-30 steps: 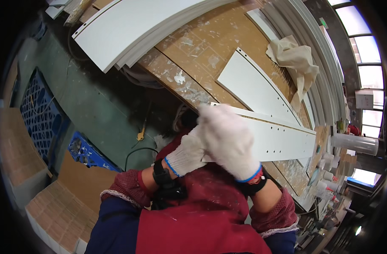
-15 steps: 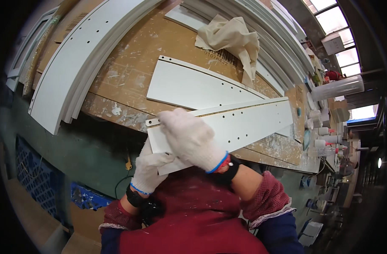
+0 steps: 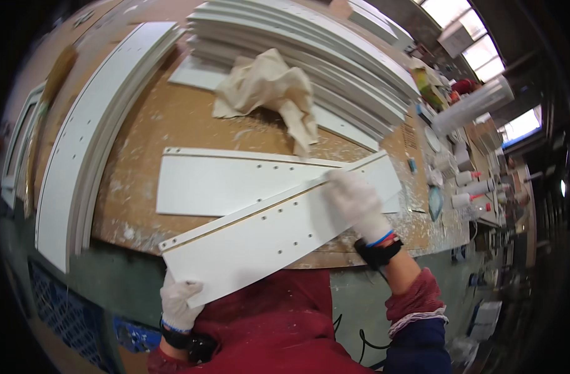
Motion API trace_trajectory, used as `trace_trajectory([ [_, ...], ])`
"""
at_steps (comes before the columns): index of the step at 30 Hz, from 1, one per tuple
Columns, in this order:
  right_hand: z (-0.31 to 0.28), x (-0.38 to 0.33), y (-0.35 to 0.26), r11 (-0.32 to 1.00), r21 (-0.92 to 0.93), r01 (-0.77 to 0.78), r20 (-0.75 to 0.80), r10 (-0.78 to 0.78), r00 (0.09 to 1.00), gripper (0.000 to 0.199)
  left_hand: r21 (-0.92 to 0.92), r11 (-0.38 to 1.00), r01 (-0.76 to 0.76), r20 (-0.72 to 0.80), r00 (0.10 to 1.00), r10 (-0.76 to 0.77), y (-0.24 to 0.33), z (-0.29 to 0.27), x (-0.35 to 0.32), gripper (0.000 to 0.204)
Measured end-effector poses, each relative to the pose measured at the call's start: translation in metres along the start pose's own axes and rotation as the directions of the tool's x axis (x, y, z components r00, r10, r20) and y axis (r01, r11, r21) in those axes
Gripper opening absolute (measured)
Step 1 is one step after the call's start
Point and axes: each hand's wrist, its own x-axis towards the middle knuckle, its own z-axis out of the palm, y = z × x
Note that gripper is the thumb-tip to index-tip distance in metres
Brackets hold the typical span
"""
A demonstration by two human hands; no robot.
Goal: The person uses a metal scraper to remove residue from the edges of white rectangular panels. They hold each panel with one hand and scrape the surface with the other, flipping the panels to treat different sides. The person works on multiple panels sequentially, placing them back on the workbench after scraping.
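White drilled board slanting mid-frame; left hand grasping lower-left end; right hand blurring over right half, finger grip unclear.

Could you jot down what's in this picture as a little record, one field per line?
Left hand: gloved, gripping the near white panel at its lower left corner
Right hand: gloved, on that panel toward its far right end; fingers blurred
Near panel: tilted, drilled with small holes, overlapping a second white panel in view
Cloth: beige, crumpled, beyond both panels
Stacks: white panels at the left and back
Clothing: dark red apron
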Motion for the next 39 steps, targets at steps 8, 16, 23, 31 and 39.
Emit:
trace_trajectory([
  [8,0.006,0.002,-0.003,0.947,0.164,-0.278,0.379,0.200,0.904,0.012,0.117,0.992,-0.040,-0.171,0.983,0.060,-0.012,-0.040,0.001,0.027],
  [16,-0.017,-0.042,0.170,0.772,-0.182,-0.610,0.170,0.635,0.753,0.019,0.159,0.986,-0.043,-0.048,0.998,0.051,-0.001,-0.084,0.000,0.021],
  [23,-0.034,-0.058,0.160,0.824,0.075,-0.562,0.127,0.551,0.825,0.023,0.345,0.912,-0.222,-0.245,0.917,0.316,-0.011,-0.137,-0.015,0.046],
  [31,-0.031,-0.084,0.153,0.910,0.043,-0.412,0.063,0.409,0.910,0.025,0.332,0.937,-0.107,-0.208,0.961,0.183,0.009,-0.089,-0.017,0.045],
  [39,-0.057,-0.096,0.183,0.679,0.083,-0.729,0.031,0.730,0.683,0.023,0.206,0.977,-0.059,-0.273,0.955,0.115,0.008,-0.040,-0.007,0.031],
])
